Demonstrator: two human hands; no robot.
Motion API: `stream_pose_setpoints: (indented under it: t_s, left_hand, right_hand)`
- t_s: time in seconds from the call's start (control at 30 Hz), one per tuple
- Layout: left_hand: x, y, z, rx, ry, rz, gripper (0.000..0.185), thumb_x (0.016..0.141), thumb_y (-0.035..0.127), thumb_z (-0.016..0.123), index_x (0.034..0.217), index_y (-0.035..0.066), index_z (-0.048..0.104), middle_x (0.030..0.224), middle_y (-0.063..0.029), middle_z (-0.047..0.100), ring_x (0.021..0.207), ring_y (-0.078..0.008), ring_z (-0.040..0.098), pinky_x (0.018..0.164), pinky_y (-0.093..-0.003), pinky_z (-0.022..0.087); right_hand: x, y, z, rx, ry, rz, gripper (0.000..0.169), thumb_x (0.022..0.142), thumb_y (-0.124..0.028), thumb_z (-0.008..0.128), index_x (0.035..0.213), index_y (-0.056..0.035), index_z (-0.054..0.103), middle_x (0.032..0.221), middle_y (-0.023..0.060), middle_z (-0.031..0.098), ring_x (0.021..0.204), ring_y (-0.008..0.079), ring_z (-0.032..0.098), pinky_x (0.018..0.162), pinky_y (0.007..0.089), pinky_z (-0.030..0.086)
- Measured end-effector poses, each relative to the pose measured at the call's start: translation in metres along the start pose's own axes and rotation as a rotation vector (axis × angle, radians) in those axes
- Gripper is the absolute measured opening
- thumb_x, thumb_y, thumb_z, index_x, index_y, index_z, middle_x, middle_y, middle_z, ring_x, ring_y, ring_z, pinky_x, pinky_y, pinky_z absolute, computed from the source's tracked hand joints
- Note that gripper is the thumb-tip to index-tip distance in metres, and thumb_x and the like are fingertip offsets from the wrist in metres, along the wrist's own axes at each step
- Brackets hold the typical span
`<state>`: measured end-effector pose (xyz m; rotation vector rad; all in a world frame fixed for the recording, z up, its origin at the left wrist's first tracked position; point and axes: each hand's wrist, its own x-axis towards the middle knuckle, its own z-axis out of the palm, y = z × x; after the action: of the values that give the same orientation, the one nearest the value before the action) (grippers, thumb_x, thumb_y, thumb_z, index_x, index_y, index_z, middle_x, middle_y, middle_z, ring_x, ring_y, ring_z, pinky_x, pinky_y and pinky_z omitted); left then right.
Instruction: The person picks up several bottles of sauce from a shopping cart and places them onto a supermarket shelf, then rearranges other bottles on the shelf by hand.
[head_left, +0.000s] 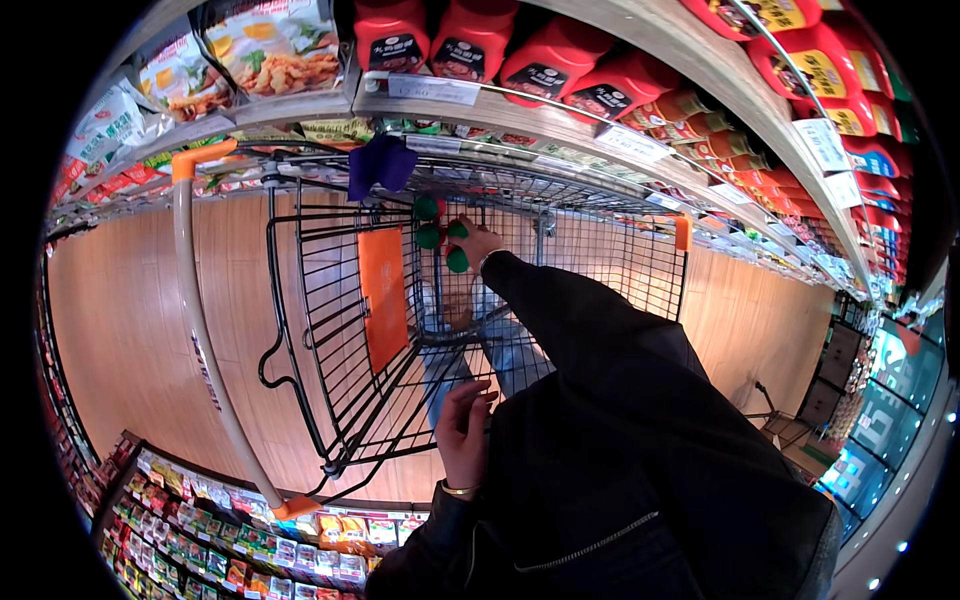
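My right hand (480, 241) reaches down into a black wire shopping cart (615, 259). Its fingers close around the green cap of a bottle (456, 229) standing in the basket. Close beside it are more green-capped bottles (428, 236), with bits of red showing below the caps. My left hand (463, 433) hangs over the near side of the cart, its fingers loosely curled and apart, with nothing in it. Through the wire mesh my legs in jeans (514, 352) are visible.
Shelves (540, 112) with red sauce bottles (469, 41) and food packets (277, 52) run along the far side. The cart's handle (196, 315) and orange panel (384, 300) are at left. A purple object (381, 166) hangs on the cart's far rim. Packaged goods (225, 532) line the lower left.
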<state>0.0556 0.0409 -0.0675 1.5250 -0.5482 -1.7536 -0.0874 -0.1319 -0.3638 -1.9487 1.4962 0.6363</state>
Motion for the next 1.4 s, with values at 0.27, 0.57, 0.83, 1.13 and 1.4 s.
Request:
stream_pose_setpoints:
  t_s: [0.27, 0.57, 0.83, 1.13, 1.4]
  left_hand:
    - [0.005, -0.022, -0.009, -0.012, 0.065, -0.021, 0.019, 0.093, 0.009, 0.049, 0.11, 0.001, 0.052, 0.11, -0.0118, 0.06, 0.095, -0.0202, 0.063, 0.081, -0.0289, 0.049]
    - [0.011, -0.029, -0.007, -0.065, 0.075, -0.039, 0.021, 0.092, 0.004, 0.049, 0.112, -0.001, 0.052, 0.109, -0.0128, 0.061, 0.096, -0.0191, 0.062, 0.084, -0.0271, 0.048]
    - [0.008, -0.025, -0.006, -0.023, 0.064, -0.026, 0.021, 0.092, 0.003, 0.048, 0.112, -0.001, 0.052, 0.108, -0.0123, 0.061, 0.097, -0.0184, 0.062, 0.085, -0.0263, 0.048]
    - [0.004, 0.002, 0.009, -0.007, -0.015, 0.032, 0.02, 0.093, 0.007, 0.049, 0.111, 0.0, 0.052, 0.11, -0.0113, 0.059, 0.096, -0.0194, 0.061, 0.084, -0.0279, 0.047]
    - [0.006, 0.032, 0.011, 0.099, -0.081, 0.189, 0.025, 0.091, 0.005, 0.049, 0.116, 0.0, 0.051, 0.114, -0.0109, 0.057, 0.099, -0.0183, 0.059, 0.085, -0.0271, 0.046]
  right_hand:
    - [0.015, 0.001, 0.015, -0.005, -0.046, -0.074, 0.057, 0.087, -0.007, 0.054, 0.133, -0.0378, 0.042, 0.151, 0.0099, 0.007, 0.121, 0.0359, 0.046, 0.09, 0.0423, 0.05]
    - [0.036, 0.005, 0.016, 0.125, -0.112, 0.027, 0.047, 0.089, -0.014, 0.053, 0.133, -0.0292, 0.046, 0.149, 0.0168, 0.011, 0.119, 0.0371, 0.047, 0.101, 0.0417, 0.04]
    - [0.025, 0.024, 0.003, 0.073, -0.015, -0.074, 0.032, 0.084, -0.019, 0.055, 0.115, -0.0223, 0.061, 0.141, 0.0223, 0.026, 0.107, 0.0389, 0.055, 0.094, 0.0424, 0.045]
    - [-0.031, 0.056, -0.017, 0.413, 0.366, -0.051, 0.036, 0.067, -0.01, 0.066, 0.101, -0.0229, 0.06, 0.118, 0.0203, 0.042, 0.093, 0.0408, 0.057, 0.082, 0.0448, 0.049]
    - [-0.165, 0.033, -0.129, 0.933, 0.469, -0.085, 0.043, 0.066, -0.021, 0.075, 0.107, -0.0173, 0.061, 0.098, 0.0129, 0.055, 0.084, 0.0284, 0.06, 0.075, 0.0386, 0.051]
